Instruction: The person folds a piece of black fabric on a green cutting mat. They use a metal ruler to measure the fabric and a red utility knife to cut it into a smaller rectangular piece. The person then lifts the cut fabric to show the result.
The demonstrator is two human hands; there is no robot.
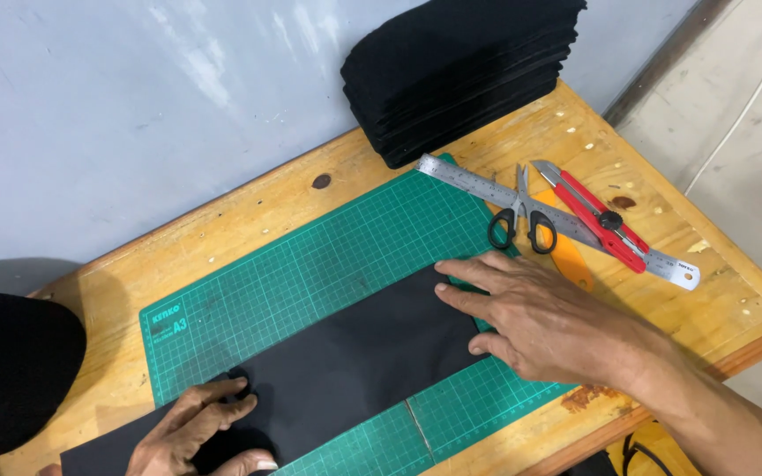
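Black sheet [346,370] lies flat across the green cutting mat [310,264], pinned at both ends by open palms. The right hand [531,317] presses its far end with fingers spread; the left hand [196,432] presses the near end, fingers bent, gripping nothing. Beyond the right hand lie scissors [522,216], a steel ruler [557,220] and a red knife [597,216] on the wooden table [249,211], near a stack of black pieces [460,70].

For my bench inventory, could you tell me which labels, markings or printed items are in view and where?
Green gridded cutting mat: white printed marking in its left corner, near the left hand.
Steel ruler: small dark printed mark at its right end, on the wooden table.
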